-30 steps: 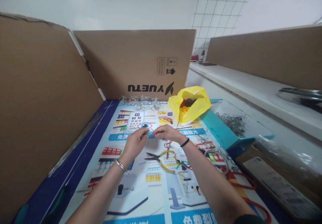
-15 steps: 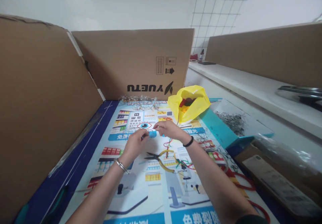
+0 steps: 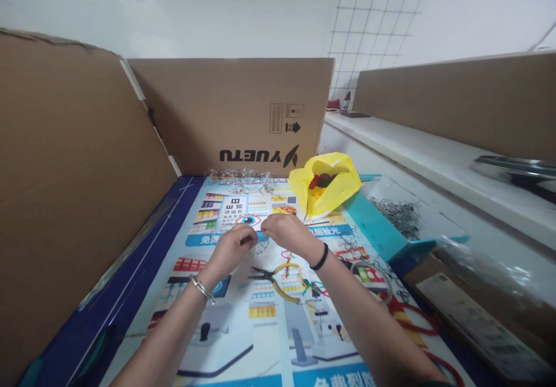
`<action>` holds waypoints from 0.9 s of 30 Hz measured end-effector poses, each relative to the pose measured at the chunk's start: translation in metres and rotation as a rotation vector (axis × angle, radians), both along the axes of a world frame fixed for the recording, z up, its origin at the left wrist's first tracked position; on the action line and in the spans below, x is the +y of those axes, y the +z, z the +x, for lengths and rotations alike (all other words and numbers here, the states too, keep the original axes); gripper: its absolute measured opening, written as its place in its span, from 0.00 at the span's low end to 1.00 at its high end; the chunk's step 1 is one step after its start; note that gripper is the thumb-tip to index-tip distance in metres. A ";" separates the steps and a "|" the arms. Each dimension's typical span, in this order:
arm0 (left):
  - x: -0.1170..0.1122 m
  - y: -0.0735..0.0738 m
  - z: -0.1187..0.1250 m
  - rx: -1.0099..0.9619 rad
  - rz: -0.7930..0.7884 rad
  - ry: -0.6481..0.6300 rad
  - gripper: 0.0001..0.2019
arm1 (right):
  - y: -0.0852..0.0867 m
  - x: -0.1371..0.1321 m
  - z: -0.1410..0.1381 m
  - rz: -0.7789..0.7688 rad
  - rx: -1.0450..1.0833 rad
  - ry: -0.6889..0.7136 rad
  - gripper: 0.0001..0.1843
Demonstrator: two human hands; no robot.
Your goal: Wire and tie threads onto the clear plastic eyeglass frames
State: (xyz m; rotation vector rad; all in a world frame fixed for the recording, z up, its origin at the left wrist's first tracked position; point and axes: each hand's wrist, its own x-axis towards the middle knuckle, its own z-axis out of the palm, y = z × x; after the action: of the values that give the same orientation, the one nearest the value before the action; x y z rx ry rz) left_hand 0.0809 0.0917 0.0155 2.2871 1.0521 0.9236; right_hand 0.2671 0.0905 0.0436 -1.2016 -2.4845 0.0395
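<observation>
1. Left hand (image 3: 234, 249): beyond pliers (image 3: 271, 276), fingers pinched narrow; cannot tell on what.
2. Right hand (image 3: 292, 235): beyond pliers, fingers likewise pinched; contents hidden.
3. Thin wire (image 3: 262, 247): just beyond pliers, at the fingertips.

Muted light, faint glare on the wall (image 3: 226, 16), cardboard panel (image 3: 230, 112) partly shadowed, stretched edges (fine detail blurred)

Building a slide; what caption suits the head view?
Left hand and right hand close together over a printed sheet, near yellow-handled pliers.
</observation>
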 end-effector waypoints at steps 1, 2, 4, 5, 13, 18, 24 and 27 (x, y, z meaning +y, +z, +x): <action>0.000 0.000 0.000 0.002 0.005 -0.003 0.07 | 0.001 -0.001 0.000 0.001 -0.005 0.014 0.07; 0.000 0.001 0.000 0.005 0.012 -0.005 0.07 | 0.003 -0.001 0.000 -0.002 0.004 0.031 0.08; -0.001 0.002 0.000 0.012 0.026 -0.010 0.07 | 0.003 -0.001 0.000 -0.017 0.056 0.067 0.08; -0.001 0.003 0.000 0.017 0.032 -0.015 0.08 | 0.003 0.000 -0.001 -0.029 0.091 0.084 0.08; -0.003 0.005 0.000 0.023 0.070 -0.038 0.08 | 0.004 0.000 -0.002 -0.213 0.249 0.123 0.08; -0.004 0.005 0.000 0.010 0.067 -0.020 0.08 | 0.001 0.000 -0.005 -0.240 0.186 0.088 0.06; -0.005 0.002 0.004 0.003 0.070 -0.007 0.09 | -0.007 0.000 -0.012 -0.193 0.143 0.012 0.07; 0.000 0.009 -0.005 -0.006 0.071 -0.030 0.08 | -0.009 0.001 -0.011 -0.196 0.211 -0.005 0.07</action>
State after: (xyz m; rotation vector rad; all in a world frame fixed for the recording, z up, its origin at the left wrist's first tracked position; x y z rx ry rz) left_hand 0.0755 0.0921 0.0240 2.3500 0.9951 0.9694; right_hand 0.2560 0.0916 0.0343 -1.2110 -2.3339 0.3959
